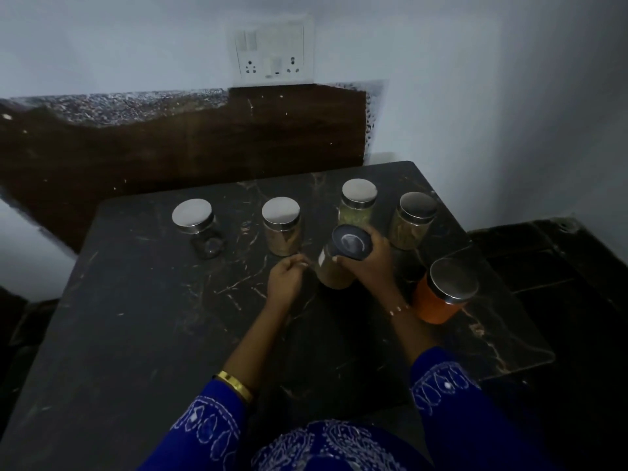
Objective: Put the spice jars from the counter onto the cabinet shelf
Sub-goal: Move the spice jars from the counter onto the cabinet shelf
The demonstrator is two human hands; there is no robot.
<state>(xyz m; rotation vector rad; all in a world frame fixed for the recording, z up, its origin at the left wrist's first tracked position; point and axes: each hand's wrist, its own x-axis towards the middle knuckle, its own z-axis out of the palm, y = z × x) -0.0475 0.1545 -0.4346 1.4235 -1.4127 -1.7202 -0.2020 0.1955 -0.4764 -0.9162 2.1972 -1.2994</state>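
Dim light falls on a dark, veined worktop (142,300) set into a corner of pale walls, with a white socket panel (273,51) mounted on the far wall above a brown backsplash (204,137).

Four steel-lidded spice jars are lined up along the far edge of the worktop: a nearly empty-looking jar (200,227) toward the far left, a jar of brownish spice (282,226) beside it, a jar of greenish spice (357,203) further right, and a jar of pale contents (412,220) nearest the far right corner. An orange-filled jar (445,290) is seen at the right edge, closer to the person.

A dark-lidded jar (338,256) of tan powder is gripped by the right hand (368,263), whose fingers are curled over the lid and side; the jar is tilted, and whether its base touches the worktop cannot be told. The left hand (287,277) is held just beside that jar, its fingers loosely curled and nothing held in it. Blue embroidered sleeves (210,426) are visible on both arms, with a gold bangle (236,385) on the left wrist and a thin bracelet (398,309) on the right.
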